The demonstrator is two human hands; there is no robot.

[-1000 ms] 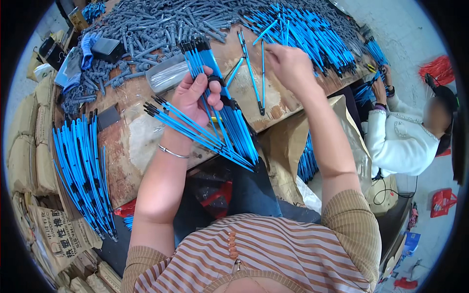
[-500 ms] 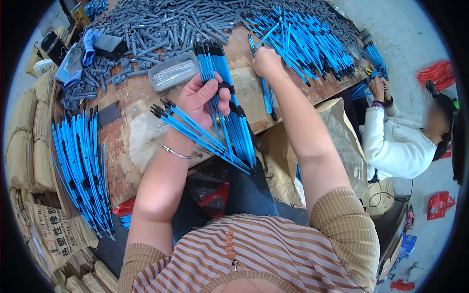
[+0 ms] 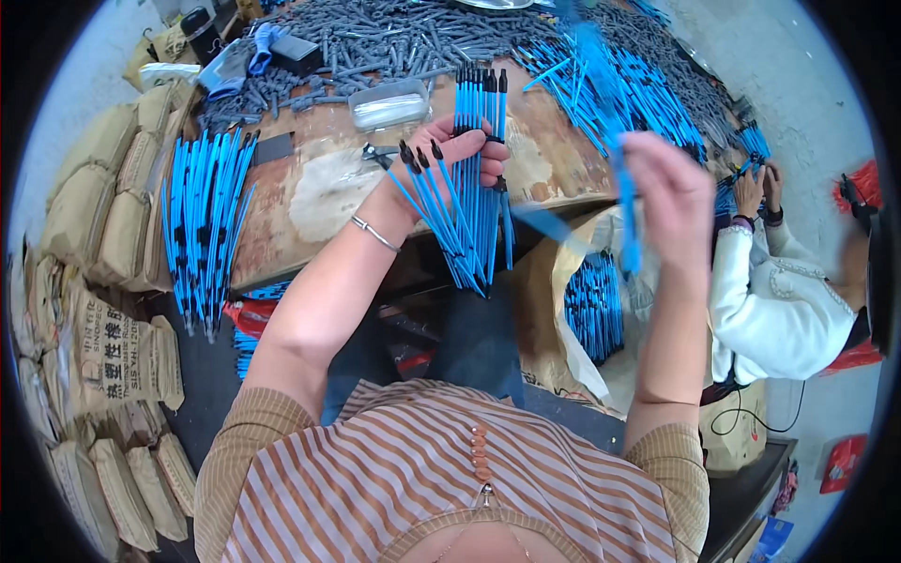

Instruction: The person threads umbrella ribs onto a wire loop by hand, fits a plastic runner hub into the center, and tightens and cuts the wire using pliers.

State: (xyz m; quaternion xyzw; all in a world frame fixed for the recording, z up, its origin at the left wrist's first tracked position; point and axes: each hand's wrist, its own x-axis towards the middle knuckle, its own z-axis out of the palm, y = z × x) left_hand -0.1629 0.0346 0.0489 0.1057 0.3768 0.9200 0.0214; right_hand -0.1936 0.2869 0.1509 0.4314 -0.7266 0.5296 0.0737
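Observation:
My left hand (image 3: 466, 155) is closed around an upright bundle of slim blue rods with black ends (image 3: 477, 211), thumb across the front. A few more blue rods (image 3: 427, 216) fan out to the left of the bundle, over my wrist, and meet its lower end. To the right, over the table's front edge, my right hand (image 3: 671, 192) is smeared by motion. Its fingers pinch a blue rod (image 3: 627, 220), a blurred streak reaching up past the fingertips. How many rods it holds is unclear. Another faint blue streak (image 3: 549, 225) shows between the hands.
Grey plastic parts (image 3: 394, 42) heap along the table's back; blue rods (image 3: 648, 89) pile at the right. A clear tray (image 3: 389, 105) of thin pale pieces and a blue rod stack (image 3: 206, 220) lie leftward. An open sack (image 3: 568, 291) holds rods. A co-worker (image 3: 779, 281) sits at right.
My right hand has come back from the rod pile toward me and to the right, now with a blue rod. My left hand still grips the bundle. The whole view has shifted.

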